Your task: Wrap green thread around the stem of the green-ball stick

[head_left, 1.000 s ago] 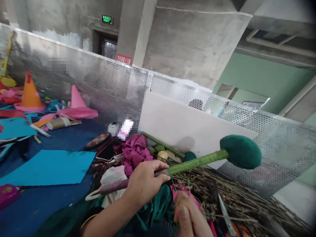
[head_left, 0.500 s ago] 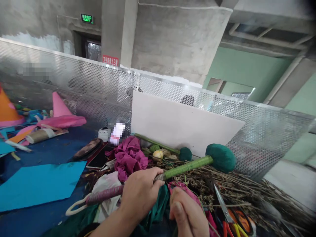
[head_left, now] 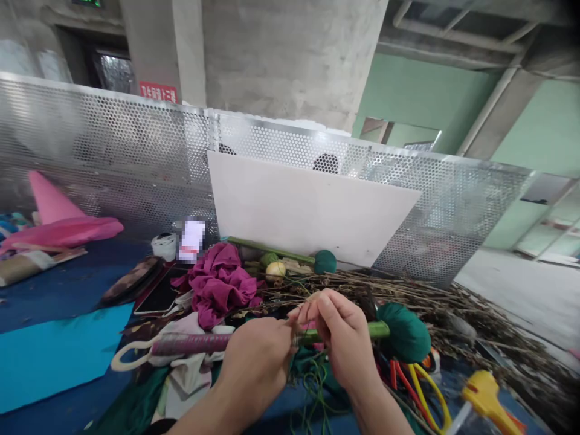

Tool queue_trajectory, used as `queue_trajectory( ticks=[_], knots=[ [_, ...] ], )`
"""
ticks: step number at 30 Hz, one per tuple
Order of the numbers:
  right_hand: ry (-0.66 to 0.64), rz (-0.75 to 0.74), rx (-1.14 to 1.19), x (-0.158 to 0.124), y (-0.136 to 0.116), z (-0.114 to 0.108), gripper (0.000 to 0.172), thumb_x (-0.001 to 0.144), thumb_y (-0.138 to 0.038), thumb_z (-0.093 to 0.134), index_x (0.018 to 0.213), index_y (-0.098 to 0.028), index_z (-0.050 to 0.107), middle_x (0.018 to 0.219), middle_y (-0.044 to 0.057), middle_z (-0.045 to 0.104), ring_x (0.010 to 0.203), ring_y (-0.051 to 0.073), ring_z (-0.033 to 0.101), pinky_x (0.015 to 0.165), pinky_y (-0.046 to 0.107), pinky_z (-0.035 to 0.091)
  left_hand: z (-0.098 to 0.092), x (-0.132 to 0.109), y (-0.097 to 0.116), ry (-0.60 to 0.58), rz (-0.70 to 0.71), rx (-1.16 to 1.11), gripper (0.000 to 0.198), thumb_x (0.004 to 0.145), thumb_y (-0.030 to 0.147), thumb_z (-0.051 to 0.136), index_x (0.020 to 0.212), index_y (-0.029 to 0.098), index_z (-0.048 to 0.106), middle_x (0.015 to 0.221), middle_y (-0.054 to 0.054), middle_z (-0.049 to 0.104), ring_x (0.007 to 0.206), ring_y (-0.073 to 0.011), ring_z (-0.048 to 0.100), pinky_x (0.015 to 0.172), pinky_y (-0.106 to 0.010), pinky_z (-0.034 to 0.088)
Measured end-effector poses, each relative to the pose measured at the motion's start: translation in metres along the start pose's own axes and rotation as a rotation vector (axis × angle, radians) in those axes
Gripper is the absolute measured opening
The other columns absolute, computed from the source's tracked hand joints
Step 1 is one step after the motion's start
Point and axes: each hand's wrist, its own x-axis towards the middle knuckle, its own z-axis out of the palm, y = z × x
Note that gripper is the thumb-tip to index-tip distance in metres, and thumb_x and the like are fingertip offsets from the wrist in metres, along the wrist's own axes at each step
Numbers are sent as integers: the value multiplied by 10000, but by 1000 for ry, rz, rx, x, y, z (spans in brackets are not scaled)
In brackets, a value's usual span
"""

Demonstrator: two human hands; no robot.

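Both at lower centre, the left hand (head_left: 258,356) is curling its fingers round the wrapped stick (head_left: 193,344), the right hand (head_left: 343,332) pinching what I'm guessing is green thread (head_left: 316,377)

Bare hands at work: the left hand (head_left: 258,353), lower center of the frame, and the right hand (head_left: 347,332), right of center, lead to uncovered forearms cropped by the bottom edge. A sliver of dark material (head_left: 159,426) shows beside the left forearm, lower left, too little to tell sleeve from band.
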Motion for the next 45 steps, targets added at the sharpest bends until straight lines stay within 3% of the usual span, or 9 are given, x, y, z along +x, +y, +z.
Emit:
queue_trajectory(
  ticks=[4,8,15,24,29,32,35,40,45],
  knots=[
    [141,94,95,8,2,-2,348,858,-426,636,619,-173,629,630,18,667,694,169,682,681,251,500,2,-1,-1,68,101,35,212,848,105,493,907,222,658,786,-25,703,737,-235,644,619,-317,439],
    [220,160,72,13,2,-3,369,798,-478,677,602,-169,626,589,24,678,571,150,643,631,255,499,2,-1,0,190,239,70,244,828,67,479,910,226,645,740,-4,685,657,-205,610,566,-308,397],
    [209,214,9,14,2,-4,402,787,-525,664,614,-163,639,580,48,689,571,170,647,543,245,452,8,-1,2,315,371,171,283,826,59,431,1020,191,590,650,5,645,545,-189,574,490,-304,346],
    [193,162,-16,15,2,-3,387,811,-476,653,589,-160,634,602,47,701,622,164,671,651,262,507,13,2,-1,390,483,197,290,808,19,430,953,191,613,760,-11,709,564,-187,605,508,-300,430],
    [165,235,48,12,-6,-6,384,806,-483,654,609,-158,594,775,88,739,611,149,660,387,167,349,-2,1,-2,439,452,192,342,806,9,389,918,188,657,799,-31,743,605,-195,650,522,-305,485],
    [121,234,139,9,-22,-15,387,778,-451,699,582,-147,562,1056,138,710,743,174,686,354,142,321,-11,-1,-12,481,402,163,369,821,25,386,972,201,673,861,-25,762,681,-193,690,600,-309,528],
    [155,185,160,6,-42,-30,388,757,-445,721,570,-148,556,1090,150,694,737,178,680,339,144,337,-16,-4,-33,553,340,136,327,856,90,428,1000,230,687,912,-13,773,755,-187,714,699,-294,546],
    [304,53,12,3,-64,-71,351,723,-438,759,631,-142,594,825,92,704,472,78,548,305,130,218,-14,-6,-75,591,184,11,258,872,305,519,1051,332,702,941,23,771,808,-211,725,787,-311,555],
    [440,-38,-122,8,-64,-110,345,687,-461,783,650,-142,656,661,33,645,343,10,336,297,162,185,-25,-8,-100,526,187,-116,216,822,338,587,983,355,730,882,34,778,771,-192,731,759,-261,565]
  ],
)
